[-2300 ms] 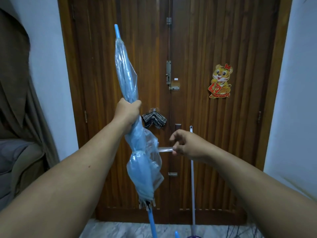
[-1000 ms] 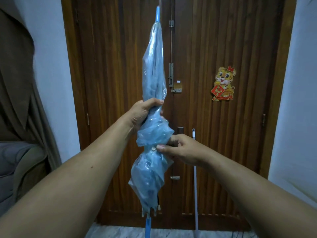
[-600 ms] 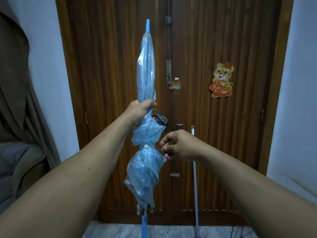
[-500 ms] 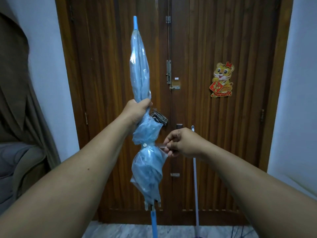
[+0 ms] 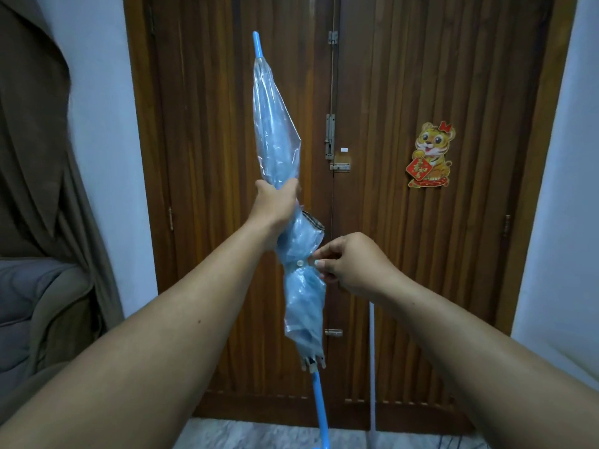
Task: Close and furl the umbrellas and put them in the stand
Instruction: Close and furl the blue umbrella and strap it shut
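A translucent blue umbrella (image 5: pixel 275 131) is closed and twisted into a narrow roll, held upright in front of me with its tip up and tilted left. Its blue shaft (image 5: pixel 320 406) runs down out of the bottom edge. My left hand (image 5: pixel 275 202) is wrapped around the canopy's middle. My right hand (image 5: pixel 350 264) pinches the end of the tie strap at the white snap button (image 5: pixel 300 262), where the strap cinches the canopy. No stand is in view.
A dark wooden double door (image 5: pixel 389 222) fills the view ahead, with a tiger sticker (image 5: pixel 431 155) on it. A thin white pole (image 5: pixel 372 358) leans against the door. A brown curtain (image 5: pixel 39 140) and a grey sofa (image 5: pixel 35 306) are at the left.
My right hand has pulled the strap across and brought its end in against the snap button. The umbrella's tip has swung left and the handle end has swung right. My left hand's grip is unchanged.
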